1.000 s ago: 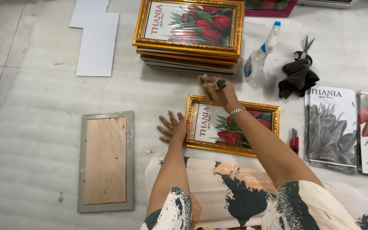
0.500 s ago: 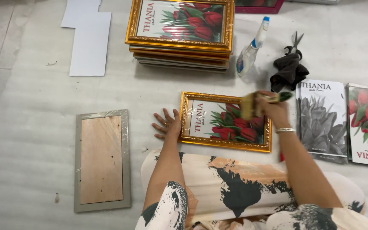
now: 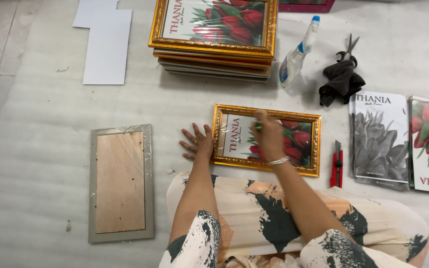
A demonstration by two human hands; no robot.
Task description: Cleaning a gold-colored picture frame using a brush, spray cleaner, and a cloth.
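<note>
A gold-framed picture of red tulips (image 3: 304, 144) lies flat on the white floor covering in front of my knees. My left hand (image 3: 198, 144) rests flat with its fingers spread, touching the frame's left edge. My right hand (image 3: 270, 138) presses down on the middle of the glass. Its fingers are closed around a small cloth wad with a green bit (image 3: 257, 125), most of it hidden by the fingers. A bracelet circles that wrist.
A stack of gold frames (image 3: 214, 49) stands beyond, with a spray bottle (image 3: 296, 54), scissors and a dark cloth (image 3: 341, 82) to its right. A red utility knife (image 3: 337, 166) and tulip prints (image 3: 378, 139) lie right. A face-down frame with a wooden back (image 3: 120, 183) and white sheets (image 3: 106, 44) lie left.
My right hand swept from the frame's top edge across to its right side, then back to the middle of the glass. My left hand stayed at the left edge.
</note>
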